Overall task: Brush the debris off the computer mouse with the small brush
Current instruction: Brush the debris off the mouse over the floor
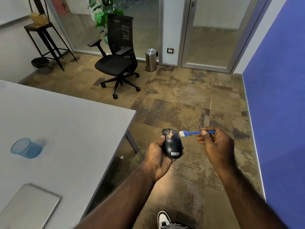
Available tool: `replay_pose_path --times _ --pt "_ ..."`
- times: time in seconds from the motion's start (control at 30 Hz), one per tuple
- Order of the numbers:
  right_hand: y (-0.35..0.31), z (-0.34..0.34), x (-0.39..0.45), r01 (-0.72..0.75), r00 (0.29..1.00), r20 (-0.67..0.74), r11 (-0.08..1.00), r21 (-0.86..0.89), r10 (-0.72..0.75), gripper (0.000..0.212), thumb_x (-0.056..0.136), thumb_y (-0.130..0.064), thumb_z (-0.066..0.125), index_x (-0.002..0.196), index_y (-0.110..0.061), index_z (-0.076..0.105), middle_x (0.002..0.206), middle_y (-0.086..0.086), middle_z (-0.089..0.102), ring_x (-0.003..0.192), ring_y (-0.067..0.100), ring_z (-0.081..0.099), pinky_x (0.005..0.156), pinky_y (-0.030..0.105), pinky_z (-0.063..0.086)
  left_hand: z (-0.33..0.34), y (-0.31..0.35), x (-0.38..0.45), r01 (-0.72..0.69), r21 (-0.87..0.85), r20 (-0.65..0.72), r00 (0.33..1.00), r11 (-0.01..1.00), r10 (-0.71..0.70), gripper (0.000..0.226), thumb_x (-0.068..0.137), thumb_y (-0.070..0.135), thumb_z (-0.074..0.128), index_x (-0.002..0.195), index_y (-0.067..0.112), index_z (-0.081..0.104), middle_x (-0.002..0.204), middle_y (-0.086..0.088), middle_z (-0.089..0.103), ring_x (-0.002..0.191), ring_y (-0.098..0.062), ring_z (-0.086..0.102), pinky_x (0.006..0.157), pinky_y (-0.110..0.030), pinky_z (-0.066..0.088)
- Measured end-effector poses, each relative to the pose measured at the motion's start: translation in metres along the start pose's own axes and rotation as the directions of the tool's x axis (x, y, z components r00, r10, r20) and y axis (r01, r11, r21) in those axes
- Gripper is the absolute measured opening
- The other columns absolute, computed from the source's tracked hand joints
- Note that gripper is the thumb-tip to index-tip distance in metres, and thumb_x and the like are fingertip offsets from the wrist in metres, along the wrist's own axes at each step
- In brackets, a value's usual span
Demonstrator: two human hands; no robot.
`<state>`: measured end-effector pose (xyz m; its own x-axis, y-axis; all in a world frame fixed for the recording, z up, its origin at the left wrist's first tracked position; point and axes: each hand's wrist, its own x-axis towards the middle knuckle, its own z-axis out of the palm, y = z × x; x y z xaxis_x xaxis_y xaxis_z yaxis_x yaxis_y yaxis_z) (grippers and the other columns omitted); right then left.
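Observation:
A black computer mouse (pixel 173 146) with a Lenovo label is held over the floor, just past the table's corner. My left hand (pixel 156 157) grips it from below and the left, thumb along its side. Tan debris (pixel 169 134) lies on the front part of the mouse. My right hand (pixel 214 144) pinches the blue handle of a small brush (pixel 191 133) between thumb and fingers. The white bristles touch the mouse's right front edge, just right of the debris.
A grey table (pixel 66 123) spreads to the left, bearing a blue mesh cup (pixel 26 148) and a closed silver laptop (pixel 29 207). A black office chair (pixel 118 60), a steel bin (pixel 151 60) and a stool (pixel 44 38) stand further back. A blue wall (pixel 277 113) runs along the right.

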<state>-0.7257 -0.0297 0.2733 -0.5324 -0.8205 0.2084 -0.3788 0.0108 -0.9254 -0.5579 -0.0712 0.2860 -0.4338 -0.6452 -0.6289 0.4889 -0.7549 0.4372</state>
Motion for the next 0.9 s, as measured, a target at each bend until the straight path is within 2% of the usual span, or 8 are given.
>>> replay_pose_path --times 0.13,0.27,0.43,0.5,0.6,0.67,0.77,0.9 --pt "0.002 -0.005 0.007 -0.014 0.999 -0.033 0.999 0.038 0.015 0.022 0.096 -0.012 0.059 0.086 -0.03 0.064 0.069 -0.005 0.073 0.071 0.009 0.075 0.067 0.028 0.062 0.0 -0.001 0.0 0.011 -0.004 0.001 1.0 1.0 -0.011 0.05 0.103 0.03 0.031 0.134 -0.006 0.047 0.108 -0.026 0.06 0.085 -0.036 0.06 0.083 -0.045 0.048" --pt "0.001 -0.009 -0.001 0.02 0.997 0.073 0.976 0.219 -0.037 0.01 0.091 -0.019 0.059 0.086 -0.024 0.066 0.074 0.004 0.075 0.066 0.016 0.075 0.06 0.025 0.06 -0.002 0.0 0.002 0.005 -0.018 0.003 1.0 1.0 -0.005 0.047 0.103 0.031 0.031 0.123 -0.005 0.054 0.104 -0.026 0.063 0.083 -0.036 0.061 0.082 -0.045 0.049" --pt "0.005 -0.003 0.005 -0.046 0.999 -0.026 0.998 0.033 0.046 0.027 0.096 -0.012 0.059 0.082 -0.034 0.062 0.07 -0.001 0.074 0.067 0.007 0.074 0.061 0.018 0.058 0.0 0.0 0.002 0.009 -0.007 0.011 1.0 1.0 -0.009 0.047 0.103 0.029 0.033 0.128 -0.006 0.051 0.105 -0.027 0.062 0.085 -0.037 0.061 0.084 -0.045 0.049" --pt "0.003 -0.007 0.007 -0.027 0.998 -0.045 0.995 0.094 0.032 0.027 0.096 -0.013 0.06 0.082 -0.036 0.064 0.07 -0.001 0.074 0.068 0.008 0.074 0.06 0.017 0.057 0.0 -0.001 0.001 0.006 -0.001 0.016 1.0 1.0 -0.006 0.048 0.103 0.029 0.033 0.131 -0.006 0.049 0.107 -0.026 0.061 0.086 -0.037 0.06 0.084 -0.045 0.049" --pt "-0.001 -0.011 0.002 0.022 0.999 0.035 0.973 0.23 -0.031 0.016 0.09 -0.021 0.06 0.082 -0.032 0.068 0.073 0.004 0.075 0.066 0.017 0.075 0.059 0.025 0.059 0.0 0.0 0.001 -0.001 -0.007 0.014 1.0 1.0 0.001 0.049 0.103 0.029 0.033 0.133 -0.006 0.049 0.106 -0.027 0.061 0.085 -0.036 0.06 0.084 -0.045 0.048" --pt "-0.002 -0.008 -0.001 0.025 0.998 0.058 0.98 0.198 -0.037 0.016 0.092 -0.016 0.061 0.082 -0.028 0.067 0.068 0.005 0.073 0.065 0.018 0.074 0.06 0.028 0.06 0.0 0.001 0.001 -0.002 -0.01 0.019 1.0 1.0 0.002 0.05 0.102 0.03 0.034 0.134 -0.006 0.048 0.105 -0.027 0.061 0.084 -0.036 0.06 0.085 -0.045 0.048" --pt "-0.003 -0.005 0.004 -0.007 1.0 -0.02 0.996 0.084 0.009 0.025 0.096 -0.008 0.059 0.083 -0.03 0.063 0.068 -0.003 0.072 0.067 0.016 0.075 0.062 0.026 0.06 -0.001 0.001 0.002 0.001 -0.003 0.021 1.0 1.0 -0.001 0.049 0.101 0.031 0.038 0.134 -0.004 0.048 0.109 -0.027 0.059 0.085 -0.036 0.061 0.085 -0.045 0.049" --pt "-0.012 -0.009 0.005 0.028 1.0 0.004 0.982 0.185 -0.029 0.022 0.096 -0.007 0.059 0.085 -0.025 0.065 0.069 0.0 0.074 0.066 0.015 0.074 0.059 0.023 0.058 -0.004 0.0 0.004 -0.007 0.032 0.025 1.0 0.999 0.006 0.051 0.101 0.036 0.036 0.133 -0.002 0.05 0.101 -0.023 0.064 0.084 -0.033 0.063 0.076 -0.043 0.053"
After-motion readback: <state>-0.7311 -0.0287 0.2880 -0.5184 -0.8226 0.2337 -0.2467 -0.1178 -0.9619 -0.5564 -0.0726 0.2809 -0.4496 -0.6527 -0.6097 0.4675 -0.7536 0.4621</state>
